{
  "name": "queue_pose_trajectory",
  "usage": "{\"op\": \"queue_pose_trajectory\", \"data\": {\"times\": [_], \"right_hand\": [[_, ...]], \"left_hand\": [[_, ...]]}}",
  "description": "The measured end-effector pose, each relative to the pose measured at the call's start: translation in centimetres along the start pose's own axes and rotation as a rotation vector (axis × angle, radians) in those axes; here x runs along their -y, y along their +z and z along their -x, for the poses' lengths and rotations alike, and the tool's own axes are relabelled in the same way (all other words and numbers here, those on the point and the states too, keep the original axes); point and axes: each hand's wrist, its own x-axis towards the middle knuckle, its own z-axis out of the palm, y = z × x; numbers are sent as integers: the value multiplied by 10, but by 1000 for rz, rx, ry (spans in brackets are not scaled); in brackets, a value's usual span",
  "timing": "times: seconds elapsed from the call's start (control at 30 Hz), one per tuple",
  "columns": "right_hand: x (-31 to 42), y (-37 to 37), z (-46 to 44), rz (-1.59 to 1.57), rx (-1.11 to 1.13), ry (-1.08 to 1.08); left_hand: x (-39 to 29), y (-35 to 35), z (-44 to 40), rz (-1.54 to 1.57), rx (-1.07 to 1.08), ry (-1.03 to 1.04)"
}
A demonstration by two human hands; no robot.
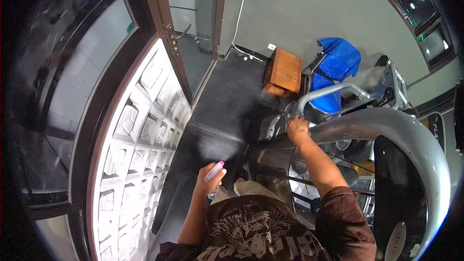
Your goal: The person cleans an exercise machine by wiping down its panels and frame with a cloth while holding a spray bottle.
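My left hand (209, 179) is wrapped round a clear spray bottle with a pink nozzle (214, 171), held low in front of my body. A pale haze shows over the dark floor just beyond the nozzle. Further right, my right hand (297, 128) is closed at the near end of the grey metal frame (386, 124) of a gym machine, beside a bent grey handle bar (333, 88). What its fingers grip is too small to make out.
A brown wooden box (286, 71) stands by the wall, next to a blue seat (326, 94) with a blue cloth (342, 58) on its back. At left are a white patterned panel (137, 164) and an open door with a metal handle (182, 33).
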Motion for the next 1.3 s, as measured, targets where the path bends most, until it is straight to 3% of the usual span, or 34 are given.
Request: {"op": "queue_pose_trajectory", "data": {"times": [0.13,0.23,0.27,0.47,0.67,0.77,0.9,0.93,1.0,1.1,1.23,1.3], "right_hand": [[-23,28,-27,-134,52,101],[-24,-8,-10,-45,112,51],[-29,34,-47,-111,92,48],[-25,0,-45,-51,149,-15],[8,82,-129,217,213,21],[33,55,-121,196,260,48],[67,105,-117,434,149,-120],[77,107,-106,396,330,-145],[97,165,-112,330,371,-1],[87,77,-27,428,302,-184],[81,69,-29,371,459,-249],[71,48,-17,343,374,-269]], "left_hand": [[1,-3,2,3,-19,25],[10,-4,5,46,-27,3],[9,-5,8,40,-35,-8],[3,-11,21,75,-98,-87],[18,-18,36,142,-172,-42],[32,-22,45,139,-196,-40],[27,-19,53,157,-206,-73],[29,-18,53,137,-199,-67],[33,-20,54,92,-185,-56],[23,-19,56,99,-179,-96],[13,-20,52,121,-147,-48],[5,-19,50,124,-151,-33]]}}
